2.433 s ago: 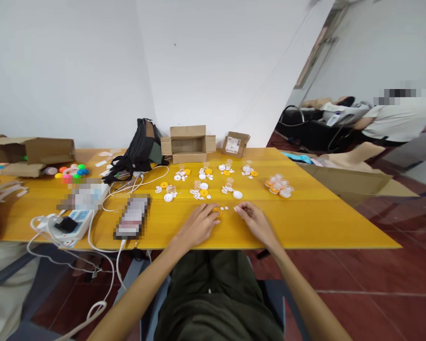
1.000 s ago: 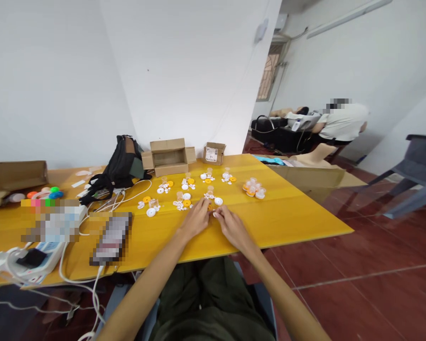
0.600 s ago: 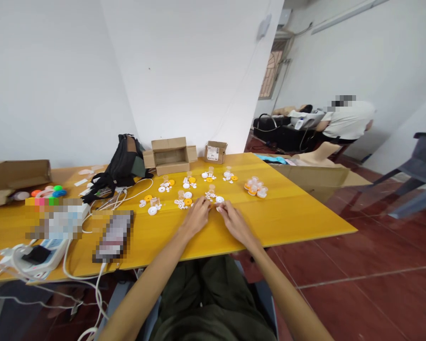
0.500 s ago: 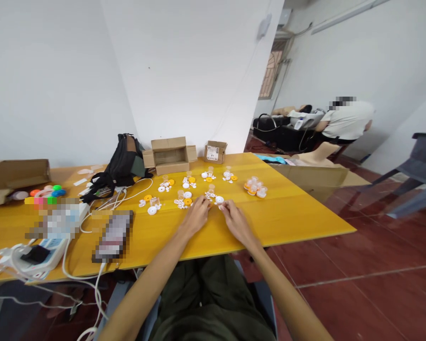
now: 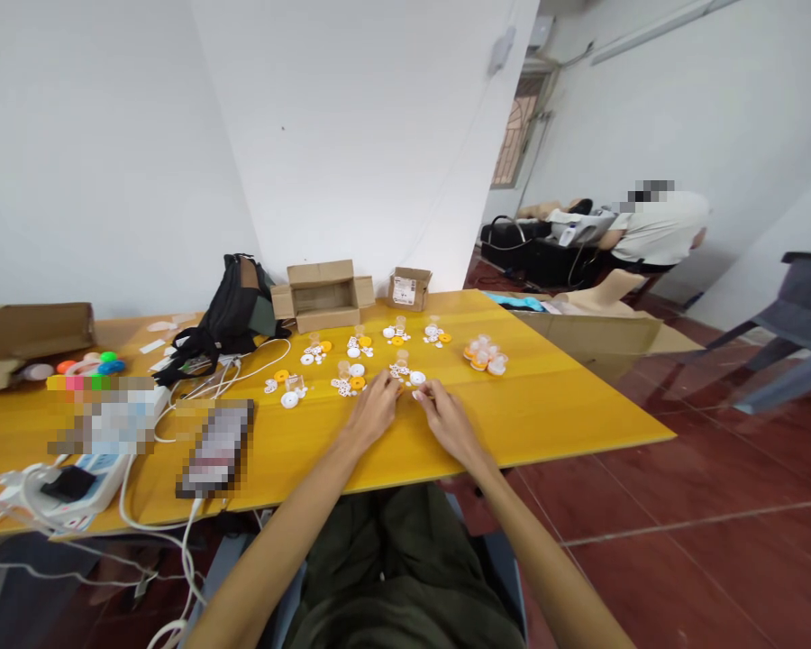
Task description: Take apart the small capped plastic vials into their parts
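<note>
My left hand (image 5: 377, 407) is closed at the near side of a small pile, with a bit of an orange plastic piece (image 5: 400, 388) showing at its fingertips. Most of that piece is hidden by the fingers. Opposite it, my right hand (image 5: 444, 415) pinches a small white piece (image 5: 416, 394). Just beyond the fingers lie a white round disc (image 5: 417, 379), small white perforated parts (image 5: 398, 370) and a clear cup (image 5: 403, 357). Left of my left hand is another pile with an orange disc (image 5: 358, 383) and a white disc (image 5: 357, 370).
Similar piles lie farther back on the yellow table (image 5: 541, 406). Clear-and-orange capsules (image 5: 485, 354) cluster at right. A phone (image 5: 216, 449), power strip (image 5: 101, 478), backpack (image 5: 236, 302) and open carton (image 5: 324, 297) stand left and behind. A person (image 5: 662, 230) sits far right.
My right hand has shifted very slightly, and the white piece at its fingertips shows more clearly now. My left hand stays in nearly the same place.
</note>
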The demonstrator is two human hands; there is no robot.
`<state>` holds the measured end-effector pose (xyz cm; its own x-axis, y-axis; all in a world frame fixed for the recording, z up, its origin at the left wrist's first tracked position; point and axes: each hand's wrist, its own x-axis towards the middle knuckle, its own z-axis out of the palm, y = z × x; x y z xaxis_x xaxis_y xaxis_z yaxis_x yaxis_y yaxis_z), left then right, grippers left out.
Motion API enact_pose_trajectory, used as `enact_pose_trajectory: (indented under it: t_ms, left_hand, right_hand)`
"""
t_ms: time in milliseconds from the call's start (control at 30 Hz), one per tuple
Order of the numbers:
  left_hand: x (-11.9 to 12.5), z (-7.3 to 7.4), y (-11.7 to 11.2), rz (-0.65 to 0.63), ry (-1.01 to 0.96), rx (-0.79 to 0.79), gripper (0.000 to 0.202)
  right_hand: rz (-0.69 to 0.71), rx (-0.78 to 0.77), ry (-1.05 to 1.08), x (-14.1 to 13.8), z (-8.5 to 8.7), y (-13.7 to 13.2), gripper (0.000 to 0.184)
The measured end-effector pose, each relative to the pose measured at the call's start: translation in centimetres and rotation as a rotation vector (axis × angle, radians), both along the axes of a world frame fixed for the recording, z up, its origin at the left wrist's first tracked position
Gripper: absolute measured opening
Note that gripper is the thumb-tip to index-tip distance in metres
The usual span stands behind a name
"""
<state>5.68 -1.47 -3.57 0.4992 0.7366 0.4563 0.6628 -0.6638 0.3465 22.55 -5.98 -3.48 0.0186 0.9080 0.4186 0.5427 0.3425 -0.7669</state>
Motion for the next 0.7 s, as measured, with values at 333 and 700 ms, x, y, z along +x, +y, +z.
enact_pose_trajectory:
  t_ms: [333, 700]
  left_hand:
    - [-0.3, 1.1, -2.9, -0.100, -0.127, -0.116, 0.015]
    - [-0.4, 1.5, -2.7, -0.094, -0.151, -0.234, 0.008]
  right_hand:
    - [0.093, -0.053, 0.077, -0.6, 0.3, 0.0, 0.019]
    - [0.190, -0.102, 0.126, -0.6, -0.2, 0.3, 0.019]
